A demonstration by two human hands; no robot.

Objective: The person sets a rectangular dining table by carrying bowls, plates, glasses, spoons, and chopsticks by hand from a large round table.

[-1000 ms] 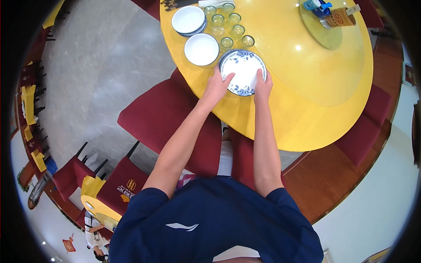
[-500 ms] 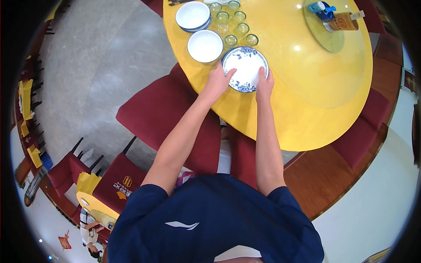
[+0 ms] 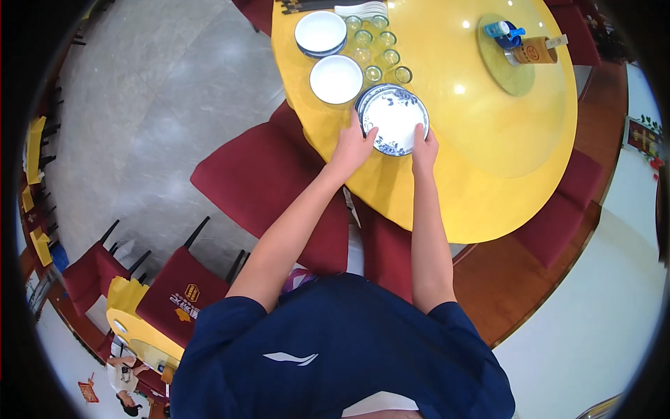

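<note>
A stack of white plates (image 3: pixel 395 119) with blue flower rims is near the left edge of the round yellow table (image 3: pixel 481 202). My left hand (image 3: pixel 356 145) grips its left side, thumb on the rim. On the right side my right hand (image 3: pixel 424 148) holds the rim, thumb on top. The top plate sits slightly to the right of those under it. White bowls (image 3: pixel 336 79) stand just up and left of the stack, with more stacked bowls (image 3: pixel 320 32) beyond. Several small glasses (image 3: pixel 403 75) are grouped above the plates.
White spoons (image 3: pixel 361 10) and dark chopsticks (image 3: pixel 307 5) lie at the table's far left. A glass turntable (image 3: pixel 509 78) bears blue items and a brown holder (image 3: pixel 537 50). Red chairs (image 3: pixel 258 178) surround the table. Another person (image 3: pixel 123 377) is at the lower left.
The view has shifted, bringing the spoons more into sight. Both hands still hold the plates; the top plate now shows offset to the right, with more of the lower rims visible at the left.
</note>
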